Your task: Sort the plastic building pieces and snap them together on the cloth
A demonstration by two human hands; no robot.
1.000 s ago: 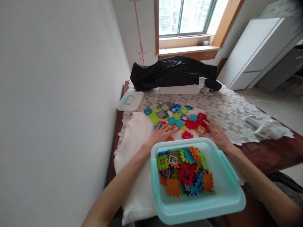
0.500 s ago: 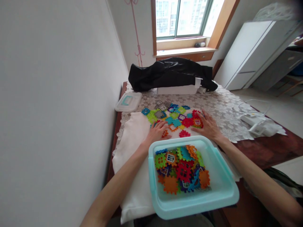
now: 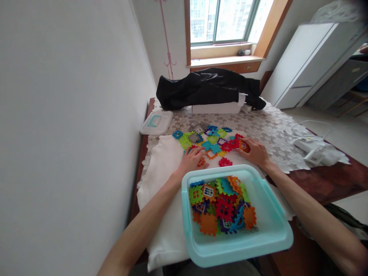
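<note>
Colourful notched plastic building tiles lie in a loose spread on a white cloth (image 3: 161,172). My right hand (image 3: 257,153) closes its thumb and fingers around an orange window tile (image 3: 243,145) at the spread's right edge, beside red tiles (image 3: 228,146). On the left, my left hand (image 3: 193,161) rests with its fingers apart over the near tiles. A small orange tile (image 3: 201,161) shows between its thumb and fingers. Between my forearms stands a light-blue plastic tub (image 3: 273,234), partly filled with more such tiles, including a red window tile (image 3: 224,209).
A white lid (image 3: 156,123) with a teal pattern lies at the table's left edge. Black sheeting (image 3: 209,88) over a white box spans the back. A white device with cables (image 3: 309,145) sits on the lace tablecloth (image 3: 276,134) at right. A wall rises close on the left.
My right hand's fingers have drawn in from lying spread over the tiles to close around the orange window tile. My left hand stays nearly in place.
</note>
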